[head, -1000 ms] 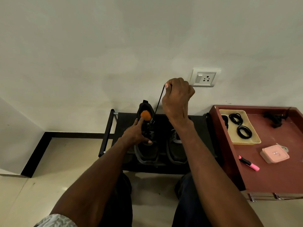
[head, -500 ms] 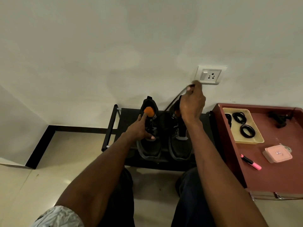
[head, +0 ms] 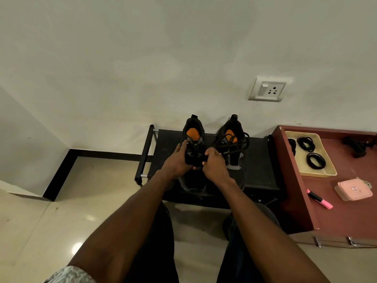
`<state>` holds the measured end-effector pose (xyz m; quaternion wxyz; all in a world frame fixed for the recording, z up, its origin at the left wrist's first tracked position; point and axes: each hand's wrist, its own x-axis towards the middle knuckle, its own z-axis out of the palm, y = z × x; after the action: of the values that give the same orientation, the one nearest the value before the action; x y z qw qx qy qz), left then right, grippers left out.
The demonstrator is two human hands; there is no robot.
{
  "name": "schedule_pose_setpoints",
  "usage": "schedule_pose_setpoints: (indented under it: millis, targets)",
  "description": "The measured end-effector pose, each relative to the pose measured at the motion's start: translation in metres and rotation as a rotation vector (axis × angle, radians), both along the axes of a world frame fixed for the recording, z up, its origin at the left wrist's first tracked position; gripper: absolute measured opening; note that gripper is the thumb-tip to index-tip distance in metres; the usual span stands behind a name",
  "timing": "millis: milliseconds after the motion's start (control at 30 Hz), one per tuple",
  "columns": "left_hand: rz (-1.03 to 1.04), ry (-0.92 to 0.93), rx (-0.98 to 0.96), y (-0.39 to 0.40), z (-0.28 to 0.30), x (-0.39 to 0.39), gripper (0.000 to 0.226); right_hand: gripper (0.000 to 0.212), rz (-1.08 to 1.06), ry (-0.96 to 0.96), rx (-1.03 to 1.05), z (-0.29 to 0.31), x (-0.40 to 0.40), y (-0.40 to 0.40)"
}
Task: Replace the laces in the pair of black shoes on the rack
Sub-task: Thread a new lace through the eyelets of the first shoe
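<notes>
Rack (head: 259, 160), black, low against the far wall, carrying both shoes side by side, long axes running near to far, heels toward the wall, toes toward the person. Left hand (head: 177, 162) curled round the left side of the left shoe (head: 193, 139). Right hand (head: 214, 166) gripping the same shoe's right side at the lacing; fingertips hidden. Right shoe (head: 232, 137) just beside, loose black lace (head: 240, 142) heaped over its opening. Far right: red desk (head: 346, 211) with yellow tray (head: 324, 168), pink marker (head: 320, 199), pink case (head: 353, 190).

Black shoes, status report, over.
Left hand and right hand both gripping left shoe. Loose black lace piled on right shoe. Nothing blocking.
</notes>
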<state>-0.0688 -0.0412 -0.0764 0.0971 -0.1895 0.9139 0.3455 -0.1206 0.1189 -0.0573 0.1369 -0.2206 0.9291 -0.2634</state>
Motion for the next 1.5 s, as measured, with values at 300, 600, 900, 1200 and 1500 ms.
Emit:
schedule_pose_setpoints:
  millis: [300,600,900,1200,1500]
  targets:
    - [0.522,0.368,0.230,0.013,0.025,0.025,0.025,0.027,0.044,-0.471,-0.042,0.069,0.006,-0.008]
    - [0.364,0.203,1.335,0.005,0.090,0.048,0.052,0.013,0.048,-0.211,-0.475,0.137,0.009,-0.016]
    - [0.449,0.226,0.898,-0.028,0.100,0.061,0.016,0.021,-0.480,0.112,-0.074,0.090,-0.026,0.038]
    - [0.207,0.183,0.673,0.000,0.092,0.036,0.012,0.030,0.126,-0.314,-0.336,0.075,0.014,-0.006]
    - [0.313,0.220,0.688,-0.015,0.073,0.029,0.010,0.018,-0.243,0.068,-0.064,0.051,-0.011,0.009]
